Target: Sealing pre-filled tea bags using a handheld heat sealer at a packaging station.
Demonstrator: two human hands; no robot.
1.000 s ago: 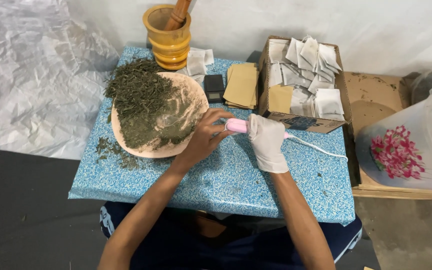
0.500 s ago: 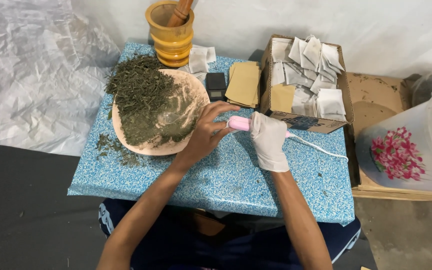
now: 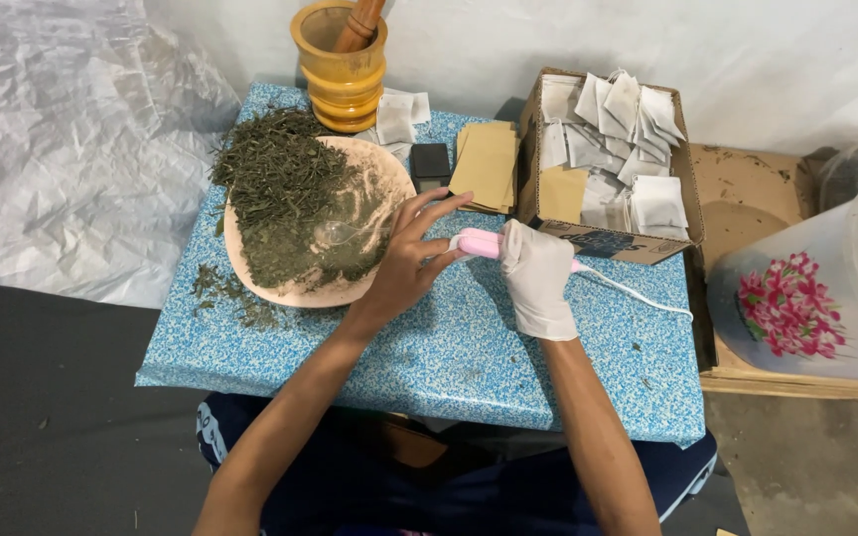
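The gloved right hand is clenched around a small pink sealer, pressing it down on the blue speckled table; its white cord trails off to the right. The bare left hand rests at the sealer's tip with fingers spread and lifted, gripping nothing I can make out; whatever sits in the sealer's mouth is hidden. To do this well, I'd judge, the press should stay steady and level, the bare fingers clear of the hot end. Just left lies a round tray heaped with dried leaves; beyond, a small black scale, tan envelopes, a cardboard box of white sachets, and a wooden mortar. Against a second ago, the left fingers have fanned open, where they were curled at the tip; the right grip is unchanged.
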